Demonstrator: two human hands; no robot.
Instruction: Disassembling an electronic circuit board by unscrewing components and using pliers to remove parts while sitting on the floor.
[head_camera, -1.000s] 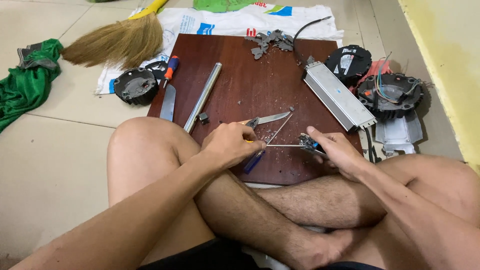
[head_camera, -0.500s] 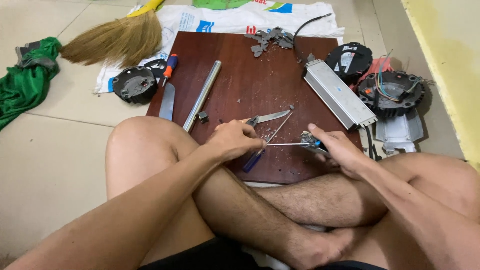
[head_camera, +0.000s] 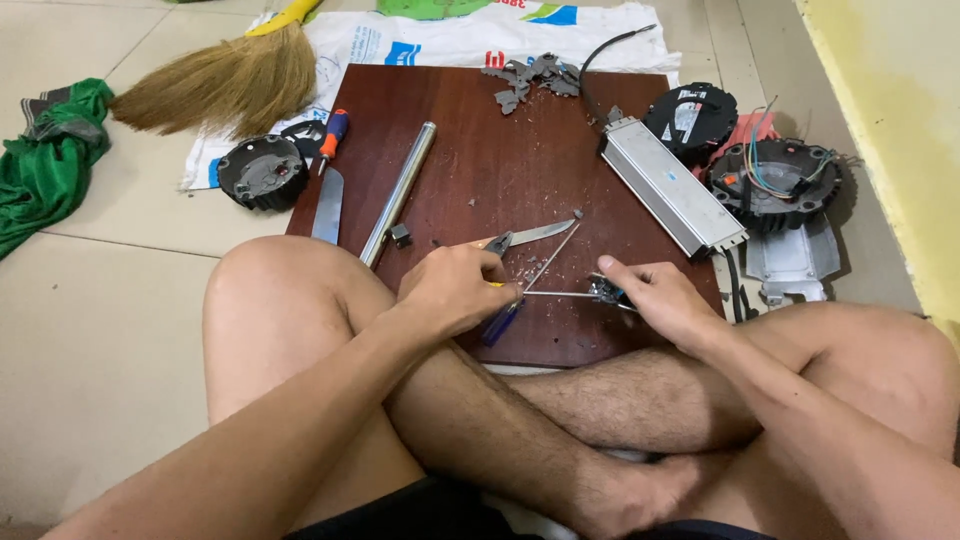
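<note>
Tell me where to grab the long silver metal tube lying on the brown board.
Probably grip the metal tube around its middle, coming straight down from above with fingers across its narrow width. It lies flat and slanted on the brown board, bare board on both long sides there. Its near end sits close to a small dark block and the person's knee, so avoid that end.

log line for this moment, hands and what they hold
left hand: grips screwdriver | right hand: pins small part | surface: wooden board
</note>
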